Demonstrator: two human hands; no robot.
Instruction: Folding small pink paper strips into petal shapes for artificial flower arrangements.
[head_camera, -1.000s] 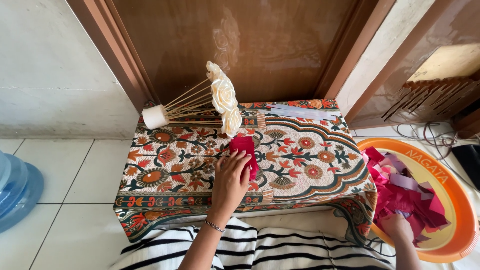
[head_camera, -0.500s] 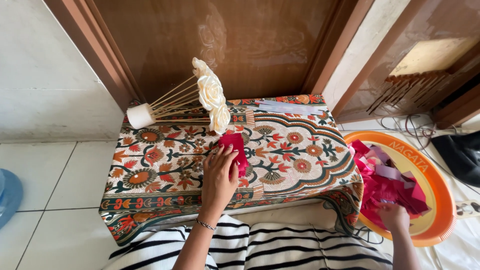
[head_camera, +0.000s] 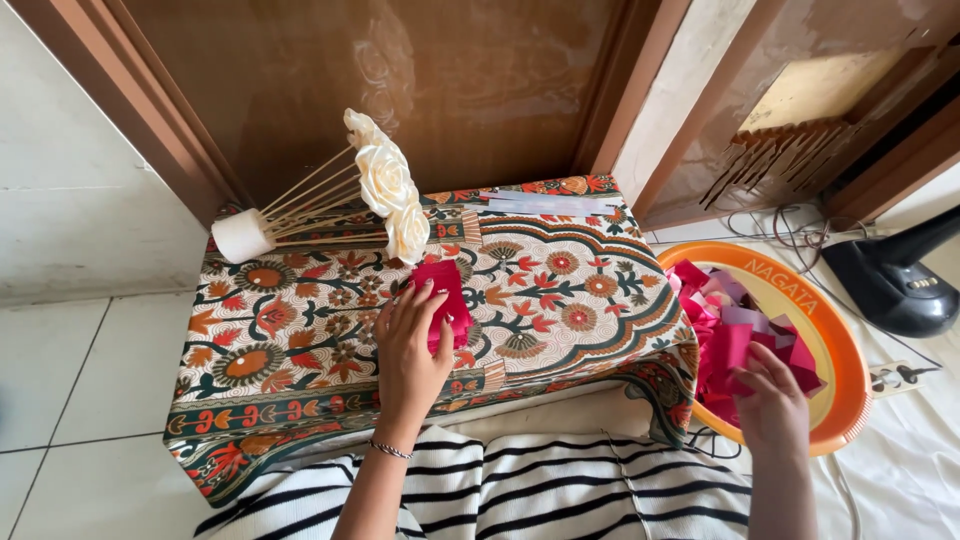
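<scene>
On the low table w/ floral batik cloth (head_camera: 300, 340), the left hand (head_camera: 410, 350) lies flat, fingers spread, pressing a stack of folded crimson fabric pieces (head_camera: 447, 300) beside cream paper roses on sticks (head_camera: 385, 185). At right, the right hand (head_camera: 775, 405) pinches pink fabric scraps (head_camera: 715, 330) in a round orange plastic tray (head_camera: 835, 350) w/ white lettering on its rim.
</scene>
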